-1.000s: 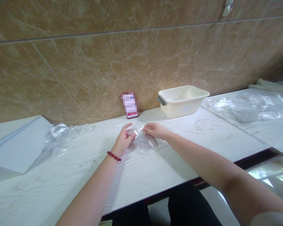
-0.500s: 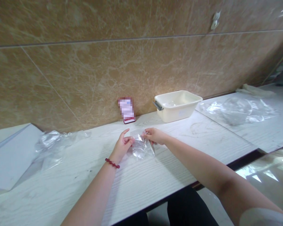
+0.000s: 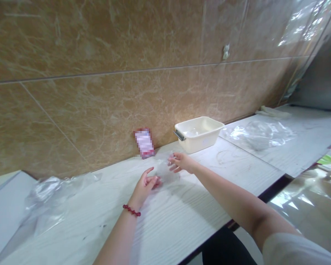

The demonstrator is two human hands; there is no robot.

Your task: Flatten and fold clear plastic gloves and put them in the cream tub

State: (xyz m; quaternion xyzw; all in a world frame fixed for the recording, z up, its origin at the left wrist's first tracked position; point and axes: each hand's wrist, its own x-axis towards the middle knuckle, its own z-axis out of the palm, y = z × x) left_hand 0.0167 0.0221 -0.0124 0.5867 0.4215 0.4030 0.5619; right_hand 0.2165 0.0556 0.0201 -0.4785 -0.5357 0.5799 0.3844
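Observation:
A small clear plastic bag is stretched between my two hands, just above the white tabletop. Its outline is blurred. My left hand, with a red bead bracelet at the wrist, pinches the bag's lower left side between thumb and fingers while one finger points up. At the bag's upper right edge is my right hand, its fingers bent around the film. Whether anything lies inside the bag, I cannot tell.
A cream plastic tub with a grey handle stands by the tiled wall. A phone-like object with a pixelated screen leans there. Plastic bags lie left and right. A white box-like object sits far left.
My view has tilted up and turned right, so the tub and wall sit lower and further left. The fingers of my right hand are more spread, and the bag has blurred.

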